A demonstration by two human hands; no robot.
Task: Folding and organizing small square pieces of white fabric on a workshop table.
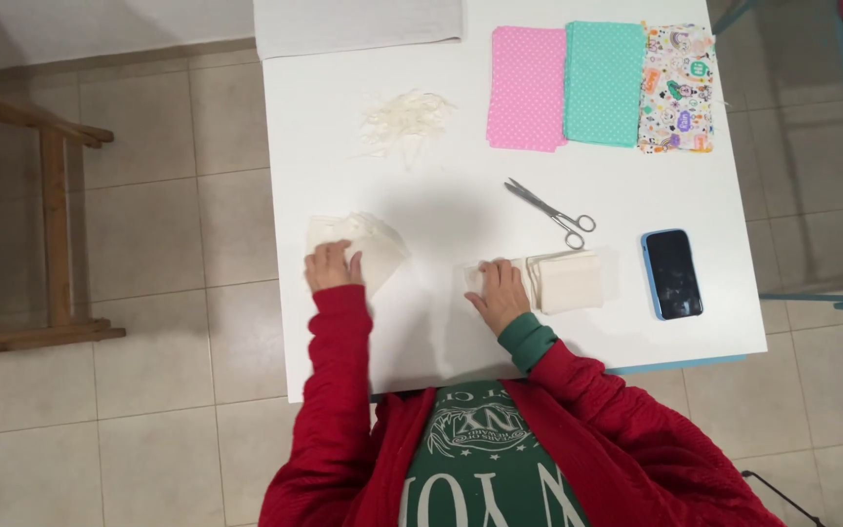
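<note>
The right hand [501,290] lies flat, fingers together, on a stack of cream cloth squares [563,280] near the table's [441,322] front edge. To the left, the left hand [332,266] presses another cream cloth pile [373,244], fingers loosely together. Scissors [550,211] lie just beyond.

A loose, fanned stack of cream square fabric pieces [368,244] lies flat near the table's left edge. To its right, near the front edge, a neater pile of cream fabric rectangles [563,281] lies flat, edges stepped leftward.
</note>
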